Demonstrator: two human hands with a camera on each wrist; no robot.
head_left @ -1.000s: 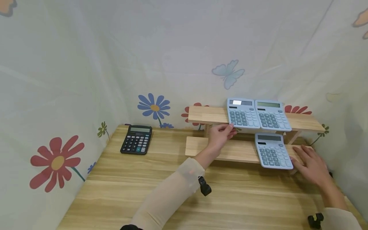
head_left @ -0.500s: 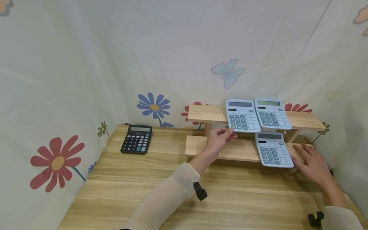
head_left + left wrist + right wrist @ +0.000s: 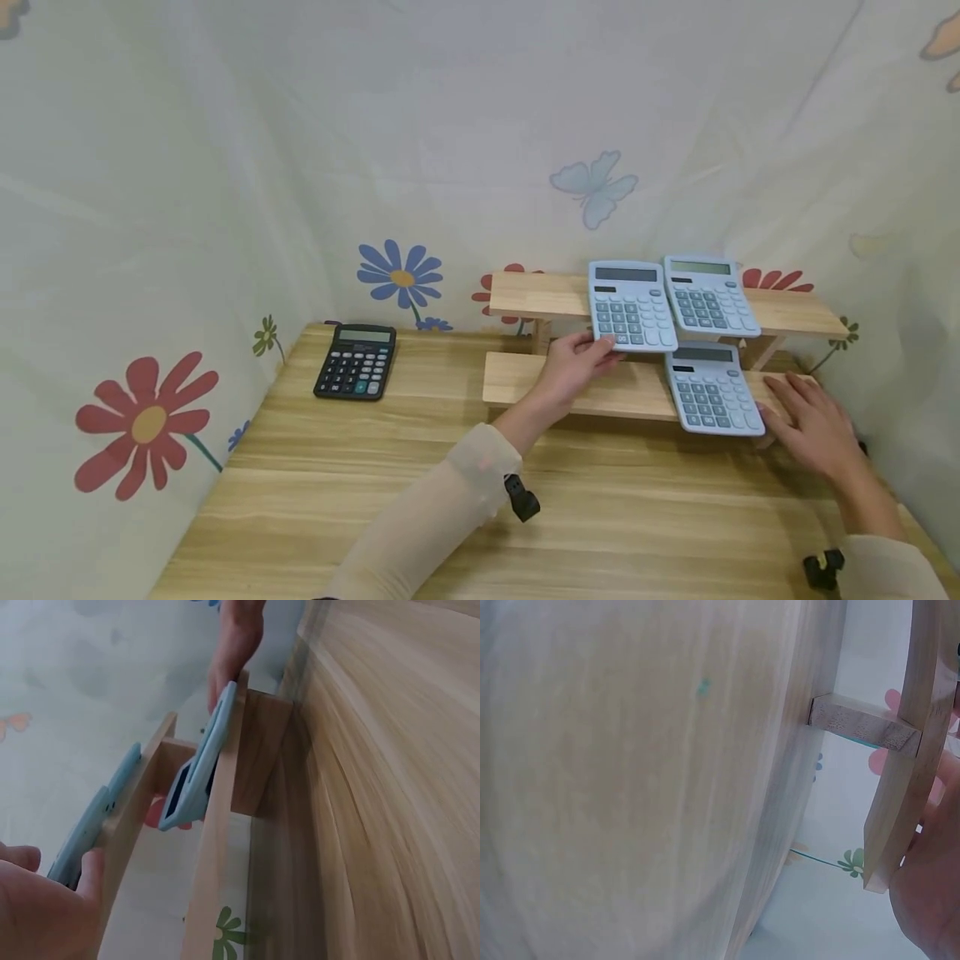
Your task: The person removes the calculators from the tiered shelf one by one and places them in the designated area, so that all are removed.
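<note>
My left hand (image 3: 570,371) pinches the lower left corner of a light blue calculator (image 3: 633,307), thumb on its face. That calculator lies on the upper tier and juts past its front edge. Just right of it, a second light blue calculator (image 3: 711,296) sits on the same tier. On the lower tier lies a third blue calculator (image 3: 714,392). My right hand (image 3: 817,429) rests on the right end of the lower tier, its thumb by that calculator's lower right corner. In the left wrist view, the left hand (image 3: 45,907) is at the upper board's edge.
The two-tier wooden stand (image 3: 525,379) is at the back right of the wooden table (image 3: 637,525). A black calculator (image 3: 356,362) lies at the back left. A flower-patterned curtain (image 3: 465,125) hangs behind and along both sides.
My left hand has drawn the upper left calculator forward and slightly left, opening a step between it and its neighbour. The right hand has stayed in place.
</note>
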